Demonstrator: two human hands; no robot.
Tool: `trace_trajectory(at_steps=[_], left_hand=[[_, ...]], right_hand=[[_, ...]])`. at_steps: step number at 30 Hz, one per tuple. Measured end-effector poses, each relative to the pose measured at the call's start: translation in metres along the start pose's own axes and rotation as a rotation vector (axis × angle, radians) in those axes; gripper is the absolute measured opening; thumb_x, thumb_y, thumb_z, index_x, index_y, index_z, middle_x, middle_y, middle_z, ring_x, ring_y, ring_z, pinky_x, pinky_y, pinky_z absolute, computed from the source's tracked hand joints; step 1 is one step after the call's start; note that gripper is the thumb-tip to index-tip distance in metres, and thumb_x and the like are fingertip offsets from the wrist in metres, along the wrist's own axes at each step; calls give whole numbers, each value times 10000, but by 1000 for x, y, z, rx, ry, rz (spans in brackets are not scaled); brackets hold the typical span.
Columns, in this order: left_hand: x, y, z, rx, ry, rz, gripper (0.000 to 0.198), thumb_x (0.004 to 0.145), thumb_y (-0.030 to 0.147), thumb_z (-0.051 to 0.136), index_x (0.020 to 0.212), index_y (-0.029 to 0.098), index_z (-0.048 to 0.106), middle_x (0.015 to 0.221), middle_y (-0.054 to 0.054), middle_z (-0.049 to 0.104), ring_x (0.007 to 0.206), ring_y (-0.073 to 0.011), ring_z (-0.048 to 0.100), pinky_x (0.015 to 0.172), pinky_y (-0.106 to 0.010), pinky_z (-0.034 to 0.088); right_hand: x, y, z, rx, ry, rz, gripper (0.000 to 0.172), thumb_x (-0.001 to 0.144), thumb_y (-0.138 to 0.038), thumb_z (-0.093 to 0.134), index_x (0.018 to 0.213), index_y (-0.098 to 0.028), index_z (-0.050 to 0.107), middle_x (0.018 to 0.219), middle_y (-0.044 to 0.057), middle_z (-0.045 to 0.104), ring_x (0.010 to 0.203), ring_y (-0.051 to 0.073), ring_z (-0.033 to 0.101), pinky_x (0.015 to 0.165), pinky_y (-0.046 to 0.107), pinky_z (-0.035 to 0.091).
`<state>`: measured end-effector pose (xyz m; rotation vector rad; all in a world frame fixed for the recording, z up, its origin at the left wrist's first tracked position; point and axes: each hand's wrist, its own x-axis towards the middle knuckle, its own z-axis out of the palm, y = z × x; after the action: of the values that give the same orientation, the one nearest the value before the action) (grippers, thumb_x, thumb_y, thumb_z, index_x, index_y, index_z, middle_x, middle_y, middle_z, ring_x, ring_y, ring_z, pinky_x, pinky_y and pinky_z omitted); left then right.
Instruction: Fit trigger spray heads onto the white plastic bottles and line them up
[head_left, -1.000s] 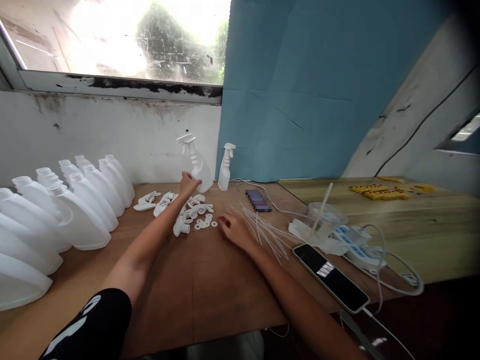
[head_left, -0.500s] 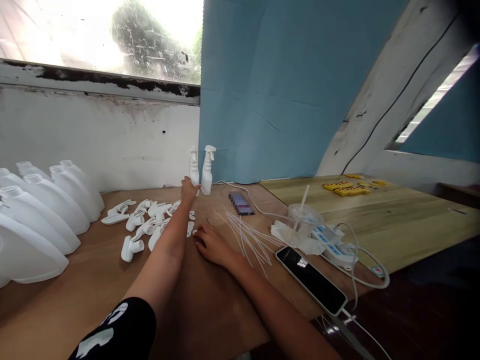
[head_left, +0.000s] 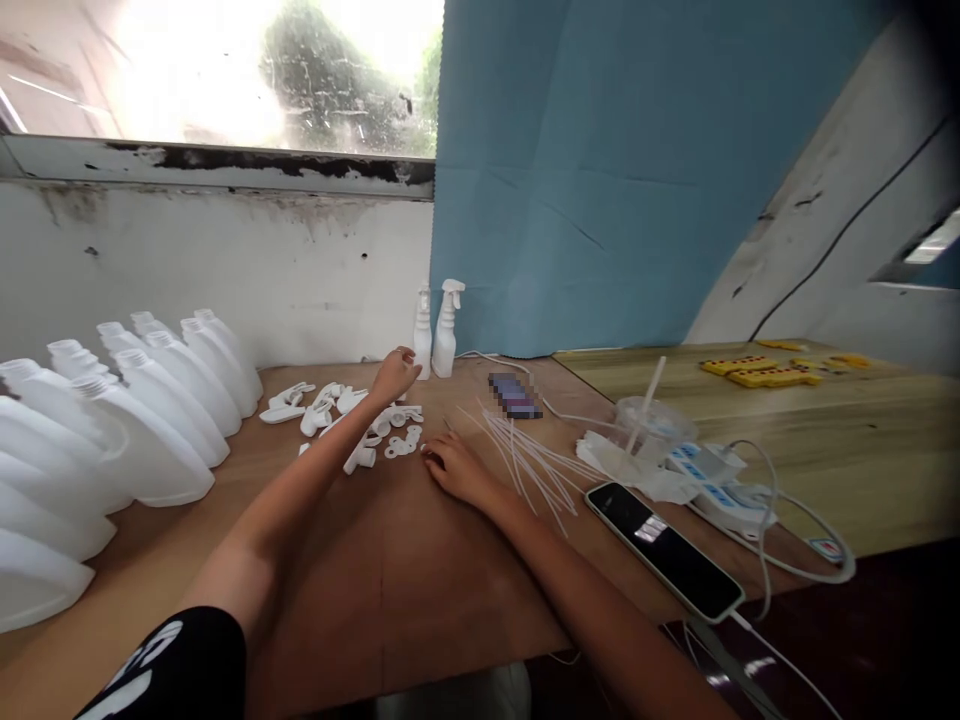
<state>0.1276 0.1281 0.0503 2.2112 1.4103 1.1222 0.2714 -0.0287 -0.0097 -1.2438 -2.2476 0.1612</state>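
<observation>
While the left hand [head_left: 395, 372] hovers open beside 2 capped spray bottles [head_left: 445, 335], the right hand [head_left: 454, 468] lies flat, grasping nothing, between trigger heads [head_left: 375, 425] and dip tubes [head_left: 525, 455].

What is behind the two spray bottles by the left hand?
The stained white wall and the edge of the blue sheet stand behind the spray bottles. A white cable emerges beside them; where it starts is covered.

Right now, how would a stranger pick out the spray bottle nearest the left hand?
Look where the blue sheet meets the white wall. Two trigger bottles stand there on the table. Choose the left bottle, nearest the left hand; the right bottle shows its trigger sideways.
</observation>
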Motion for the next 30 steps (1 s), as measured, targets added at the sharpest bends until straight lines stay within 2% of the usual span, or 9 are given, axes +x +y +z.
trace_trajectory(at_steps=[4,7,10,12,15,17,21,25,30], left_hand=[[-82,5,-49,92,-118,176,199,771,347,624,873,177,634,930,-58,627,942,-223,556,882,-355,409],[-139,4,-76,383,-164,381,297,828,455,547,906,185,641,1006,-86,608,1028,-274,494,912,-436,357],[-173,-1,-87,548,-172,435,420,800,498,578,1078,184,603,1157,-115,557,1113,-311,438,927,-466,333],[-183,-6,-87,620,-150,412,425,799,426,606,1146,182,571,1210,-127,533,1145,-325,421,936,-478,327],[-187,-12,-83,667,-153,386,253,845,229,543,1086,176,598,1137,-125,579,1092,-298,482,918,-461,356],[-190,-14,-81,606,-174,387,221,867,195,505,1062,167,605,1086,-118,607,1031,-275,531,893,-434,392],[-200,-12,-79,208,-158,290,287,894,322,509,1145,194,561,1130,-87,609,1018,-226,574,874,-352,453],[-207,-10,-74,-288,-264,101,335,864,385,555,1136,191,567,1069,-64,640,938,-187,616,821,-297,496],[-205,-8,-71,-556,-413,23,377,856,382,569,1157,155,569,1048,-72,663,914,-187,625,813,-311,500]], right_hand=[[3,0,3,74,38,40,174,788,-41,524,805,-168,642,861,65,648,880,199,574,849,332,433],[4,-2,2,117,79,65,190,773,-46,523,863,-169,635,883,58,638,846,189,574,793,310,442],[3,-3,1,169,106,97,226,759,-58,530,927,-176,626,863,40,622,778,173,567,722,283,444],[3,-4,2,187,105,97,204,757,-60,527,892,-177,625,797,24,612,733,166,560,686,272,435],[2,-6,4,189,116,90,138,766,-75,531,806,-180,611,742,14,605,704,163,553,669,269,423],[2,-9,3,183,151,82,95,789,-112,540,775,-181,603,734,16,599,696,165,546,659,273,419],[2,-16,-4,192,253,12,103,850,-194,532,800,-185,621,751,29,608,708,170,549,672,285,428],[1,-27,-9,245,332,-71,134,885,-222,517,890,-195,648,818,42,645,716,163,574,680,283,455],[-4,-45,-6,276,248,-235,200,901,-200,486,1000,-234,657,950,61,644,901,184,601,819,324,482]])
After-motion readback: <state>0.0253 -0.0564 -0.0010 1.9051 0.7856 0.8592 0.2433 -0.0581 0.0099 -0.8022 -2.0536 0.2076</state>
